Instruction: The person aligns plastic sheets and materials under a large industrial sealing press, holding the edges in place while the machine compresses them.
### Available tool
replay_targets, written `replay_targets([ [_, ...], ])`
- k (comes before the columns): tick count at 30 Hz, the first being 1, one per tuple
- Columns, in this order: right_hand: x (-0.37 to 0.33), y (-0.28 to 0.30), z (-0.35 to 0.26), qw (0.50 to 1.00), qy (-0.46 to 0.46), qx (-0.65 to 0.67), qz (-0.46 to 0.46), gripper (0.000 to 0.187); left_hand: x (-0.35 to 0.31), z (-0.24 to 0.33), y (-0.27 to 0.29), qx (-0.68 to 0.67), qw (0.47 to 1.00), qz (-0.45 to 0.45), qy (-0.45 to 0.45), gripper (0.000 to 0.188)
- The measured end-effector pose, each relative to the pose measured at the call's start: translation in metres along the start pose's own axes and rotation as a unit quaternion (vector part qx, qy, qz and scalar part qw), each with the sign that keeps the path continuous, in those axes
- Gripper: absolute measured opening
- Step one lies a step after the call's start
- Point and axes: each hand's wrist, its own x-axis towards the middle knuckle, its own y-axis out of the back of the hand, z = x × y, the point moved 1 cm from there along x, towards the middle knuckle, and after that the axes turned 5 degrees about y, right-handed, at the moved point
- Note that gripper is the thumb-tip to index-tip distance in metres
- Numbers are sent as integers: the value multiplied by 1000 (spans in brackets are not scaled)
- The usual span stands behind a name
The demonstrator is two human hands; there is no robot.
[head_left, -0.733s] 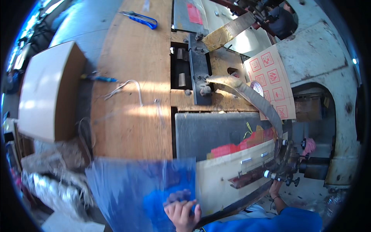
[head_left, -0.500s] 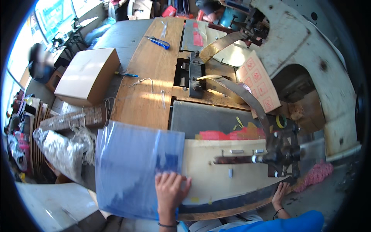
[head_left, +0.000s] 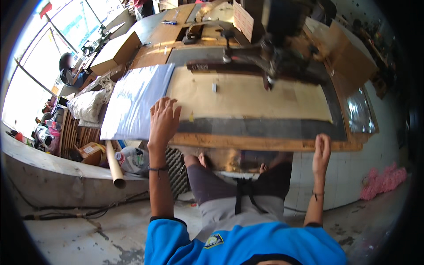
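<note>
Plastic sheets [head_left: 137,101], cardboard box [head_left: 115,53] beyond

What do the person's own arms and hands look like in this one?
The left hand and right hand are both ungloved. Each wrist has a thin dark bracelet. The bright blue short sleeves end in dark trim.

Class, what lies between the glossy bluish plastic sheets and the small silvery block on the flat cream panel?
In the head view, only a bare stretch of the flat cream panel lies between the bluish plastic sheets and the silvery block.
</note>
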Motion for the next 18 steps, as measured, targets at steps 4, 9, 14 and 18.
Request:
replay_targets([
  [4,16,5,-20,998,55,-33,-30,23,-30,38,-8,-74,996,-53,0,44],
  [9,66,-15,-32,954,204,-67,-209,28,-12,80,-9,-151,979,-111,-81,58],
  [14,93,-28,-10,925,258,-143,-239,44,1,105,-30,-154,973,-140,-99,64],
  [18,93,-32,-10,914,275,-155,-256,51,0,98,-30,-167,971,-146,-91,62],
])
